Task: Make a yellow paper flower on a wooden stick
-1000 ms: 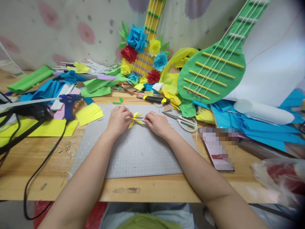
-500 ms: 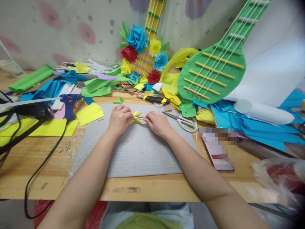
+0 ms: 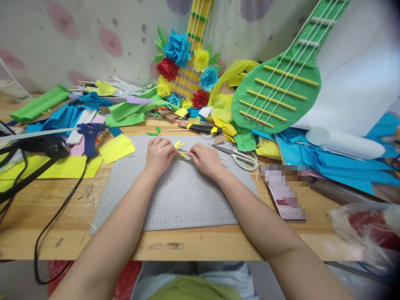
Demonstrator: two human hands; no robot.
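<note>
My left hand point(image 3: 158, 156) is closed, its fingertips pinching a small yellow paper flower point(image 3: 179, 144) with narrow petals. Facing it, my right hand point(image 3: 205, 159) is pinched on a thin pale stick point(image 3: 185, 152) that runs toward the flower. The stick's far end is hidden by the petals and my left fingers. Both hands are above the upper part of a grey gridded cutting mat point(image 3: 187, 204). Just right of my right hand lie scissors point(image 3: 240, 157) with pale handles.
A black and yellow utility knife point(image 3: 200, 128) lies behind the mat. To the left are a blue glue gun point(image 3: 90, 139) with a cable and yellow paper sheets point(image 3: 117, 148). A phone point(image 3: 283, 196) is at right. Paper-covered green point(image 3: 275, 91) and yellow point(image 3: 200, 37) instruments stand behind.
My left hand has shifted slightly right, toward my right hand. Less of the yellow flower shows between the fingers, and its petals are turned differently. The view has tilted a little.
</note>
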